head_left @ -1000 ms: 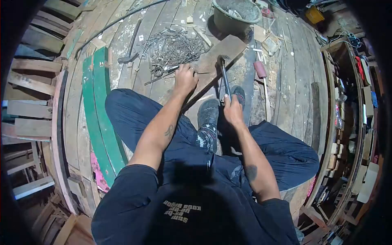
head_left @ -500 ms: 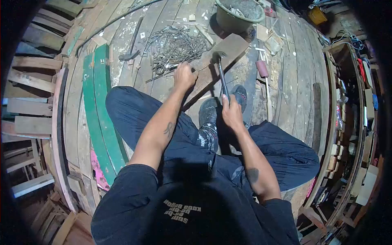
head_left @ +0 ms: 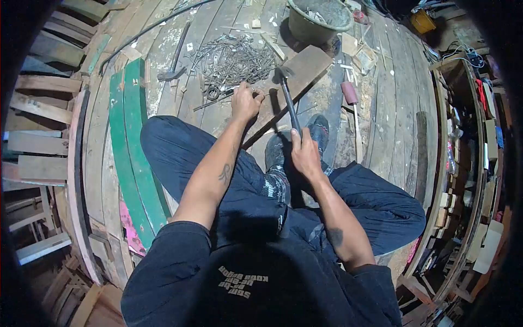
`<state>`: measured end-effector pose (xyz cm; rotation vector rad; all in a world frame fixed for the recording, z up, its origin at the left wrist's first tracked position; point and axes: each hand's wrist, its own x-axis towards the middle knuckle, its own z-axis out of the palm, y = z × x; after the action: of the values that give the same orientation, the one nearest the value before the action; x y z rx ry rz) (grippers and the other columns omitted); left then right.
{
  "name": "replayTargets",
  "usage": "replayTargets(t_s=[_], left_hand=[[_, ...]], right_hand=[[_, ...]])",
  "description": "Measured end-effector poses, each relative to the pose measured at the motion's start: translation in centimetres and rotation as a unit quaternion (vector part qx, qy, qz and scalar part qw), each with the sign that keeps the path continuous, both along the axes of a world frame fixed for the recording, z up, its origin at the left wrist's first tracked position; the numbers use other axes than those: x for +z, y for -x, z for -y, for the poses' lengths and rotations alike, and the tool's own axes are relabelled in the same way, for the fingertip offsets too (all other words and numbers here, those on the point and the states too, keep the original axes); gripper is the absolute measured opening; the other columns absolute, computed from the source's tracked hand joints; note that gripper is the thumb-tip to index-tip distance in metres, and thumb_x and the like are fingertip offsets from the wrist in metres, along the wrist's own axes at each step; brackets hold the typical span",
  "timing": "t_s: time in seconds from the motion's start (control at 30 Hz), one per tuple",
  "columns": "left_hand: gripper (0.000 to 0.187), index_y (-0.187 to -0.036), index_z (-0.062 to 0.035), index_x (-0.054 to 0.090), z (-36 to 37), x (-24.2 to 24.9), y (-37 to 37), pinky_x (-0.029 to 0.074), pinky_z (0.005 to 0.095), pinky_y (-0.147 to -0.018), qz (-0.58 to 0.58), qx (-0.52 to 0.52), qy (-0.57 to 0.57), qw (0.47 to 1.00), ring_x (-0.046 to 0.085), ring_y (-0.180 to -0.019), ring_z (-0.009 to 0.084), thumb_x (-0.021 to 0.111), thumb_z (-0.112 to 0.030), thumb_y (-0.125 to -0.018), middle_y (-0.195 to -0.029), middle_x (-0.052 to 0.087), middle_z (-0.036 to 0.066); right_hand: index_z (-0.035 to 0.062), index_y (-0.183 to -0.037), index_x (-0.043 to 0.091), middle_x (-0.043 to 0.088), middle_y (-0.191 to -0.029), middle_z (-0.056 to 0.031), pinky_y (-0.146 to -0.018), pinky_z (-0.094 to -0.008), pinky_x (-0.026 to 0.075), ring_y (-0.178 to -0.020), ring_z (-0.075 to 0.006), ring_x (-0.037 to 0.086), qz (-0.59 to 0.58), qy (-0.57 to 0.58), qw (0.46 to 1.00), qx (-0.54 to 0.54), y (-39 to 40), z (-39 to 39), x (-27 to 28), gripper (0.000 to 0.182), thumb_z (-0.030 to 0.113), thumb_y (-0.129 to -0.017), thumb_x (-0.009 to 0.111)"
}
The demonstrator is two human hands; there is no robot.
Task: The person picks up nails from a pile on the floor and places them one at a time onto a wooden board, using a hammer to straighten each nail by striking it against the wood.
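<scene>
My right hand (head_left: 306, 155) is wrapped around the dark handle of a claw hammer (head_left: 290, 103). The hammer's head is over the wooden board (head_left: 309, 68), left of the board's middle. Beside the board's left edge, my left hand (head_left: 246, 102) is closed in a pinch on what looks like a thin nail, mostly hidden by the fingers. A heap of loose nails (head_left: 237, 61) lies just beyond that hand. Near the heap's lower edge are a dark metal ring (head_left: 212, 94) and a thin rod (head_left: 213, 102).
A bucket (head_left: 318, 24) stands behind the board. A second hammer (head_left: 173, 73) lies left of the nails. Green planks (head_left: 129, 147) rest along my left side. To the right are a reddish cylinder (head_left: 350, 92) on a stick and a cluttered shelf (head_left: 455, 185).
My right hand and the hammer have shifted left, bringing the hammer's head closer to my left hand. The left hand stays in nearly the same place.
</scene>
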<state>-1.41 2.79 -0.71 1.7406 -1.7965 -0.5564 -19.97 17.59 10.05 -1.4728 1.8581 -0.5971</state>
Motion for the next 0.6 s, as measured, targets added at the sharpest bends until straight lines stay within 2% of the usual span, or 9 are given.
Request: replayTargets(t_s=[0.1, 0.17, 0.2, 0.27, 0.3, 0.33, 0.4, 0.43, 0.6], left_hand=[[0.029, -0.103, -0.0109, 0.075, 0.3, -0.6, 0.2, 0.046, 0.0464, -0.099, -0.037, 0.018, -0.006, 0.999, 0.056, -0.113, 0.039, 0.079, -0.026, -0.079, -0.11, 0.06, 0.018], [0.046, -0.114, -0.0102, 0.068, 0.7, -1.1, 0.1, 0.047, 0.0452, -0.101, -0.045, 0.032, -0.02, 0.998, 0.06, -0.113, 0.0387, 0.084, -0.026, -0.074, -0.111, 0.063, 0.022], [0.046, -0.114, -0.0102, 0.068, 1.2, -1.0, -0.1, 0.047, 0.0452, -0.101, -0.045, 0.031, -0.021, 0.998, 0.06, -0.113, 0.0387, 0.084, -0.026, -0.074, -0.111, 0.063, 0.022], [0.043, -0.111, -0.0073, 0.069, 2.0, -1.0, -0.4, 0.05, 0.0436, -0.096, -0.101, 0.041, -0.128, 0.986, 0.063, -0.11, 0.0359, 0.08, -0.029, -0.075, -0.112, 0.067, 0.02], [0.049, -0.112, -0.0047, 0.069, 2.3, -0.8, -0.5, 0.053, 0.0406, -0.091, -0.068, 0.057, -0.146, 0.985, 0.069, -0.102, 0.0316, 0.083, -0.03, -0.072, -0.108, 0.071, 0.019], [0.049, -0.112, -0.0047, 0.069, 2.5, -0.6, -0.6, 0.053, 0.0406, -0.091, -0.068, 0.058, -0.147, 0.985, 0.069, -0.102, 0.0316, 0.083, -0.03, -0.072, -0.108, 0.071, 0.019], [0.056, -0.114, -0.002, 0.069, 3.4, -0.6, -1.3, 0.054, 0.0375, -0.087, -0.133, 0.03, -0.242, 0.961, 0.071, -0.096, 0.0283, 0.087, -0.031, -0.07, -0.104, 0.073, 0.018], [0.059, -0.113, 0.0005, 0.069, 3.8, -0.9, -1.6, 0.054, 0.0351, -0.085, -0.145, 0.02, -0.243, 0.959, 0.071, -0.091, 0.0262, 0.09, -0.03, -0.067, -0.1, 0.074, 0.017], [0.055, -0.111, 0.0013, 0.069, 4.4, -0.9, -2.1, 0.054, 0.0346, -0.086, -0.165, 0.006, -0.257, 0.952, 0.07, -0.095, 0.0248, 0.09, -0.027, -0.068, -0.105, 0.074, 0.017]], right_hand=[[0.0, -0.113, 0.054, 0.063, -0.083, -0.0374, -0.073, -0.0614, 0.044, -0.089, -0.0583, 0.06, 0.01, 0.021, 1.0, -0.004, -0.1, 0.1, 0.2, 0.037, 0.036, -0.106, 0.047], [-0.0004, -0.114, 0.055, 0.063, -0.086, -0.038, -0.074, -0.0611, 0.044, -0.091, -0.0586, 0.06, 0.008, 0.027, 1.0, -0.004, -0.1, -0.1, 0.2, 0.038, 0.036, -0.106, 0.046], [-0.0004, -0.114, 0.055, 0.063, -0.086, -0.038, -0.074, -0.0611, 0.044, -0.091, -0.0586, 0.06, 0.008, 0.027, 1.0, -0.005, 0.1, -0.2, 0.0, 0.038, 0.036, -0.106, 0.046], [-0.0007, -0.114, 0.055, 0.063, -0.088, -0.0379, -0.076, -0.0609, 0.044, -0.092, -0.0582, 0.06, 0.013, 0.01, 1.0, 0.001, 0.4, -0.4, -0.6, 0.039, 0.036, -0.107, 0.046], [-0.0007, -0.114, 0.055, 0.064, -0.088, -0.0371, -0.077, -0.0605, 0.044, -0.092, -0.058, 0.061, 0.017, 0.02, 1.0, 0.0, 0.3, -0.5, -0.2, 0.04, 0.037, -0.107, 0.046], [-0.0007, -0.114, 0.055, 0.064, -0.088, -0.0371, -0.077, -0.0605, 0.044, -0.092, -0.058, 0.061, 0.016, 0.018, 1.0, 0.0, 0.4, -0.6, -0.4, 0.04, 0.037, -0.107, 0.046], [-0.0008, -0.114, 0.055, 0.064, -0.086, -0.0363, -0.076, -0.0607, 0.044, -0.09, -0.0577, 0.061, 0.013, 0.003, 1.0, 0.004, 0.5, -0.5, -0.7, 0.04, 0.037, -0.107, 0.046], [-0.0008, -0.114, 0.055, 0.064, -0.086, -0.0363, -0.076, -0.0607, 0.044, -0.09, -0.0577, 0.061, 0.012, -0.001, 1.0, 0.005, 0.4, -0.6, -0.6, 0.04, 0.037, -0.107, 0.046], [-0.0013, -0.112, 0.053, 0.063, -0.081, -0.0353, -0.074, -0.0599, 0.044, -0.088, -0.0573, 0.06, 0.005, 0.001, 1.0, 0.022, 0.0, 0.0, -0.4, 0.039, 0.036, -0.106, 0.047]])
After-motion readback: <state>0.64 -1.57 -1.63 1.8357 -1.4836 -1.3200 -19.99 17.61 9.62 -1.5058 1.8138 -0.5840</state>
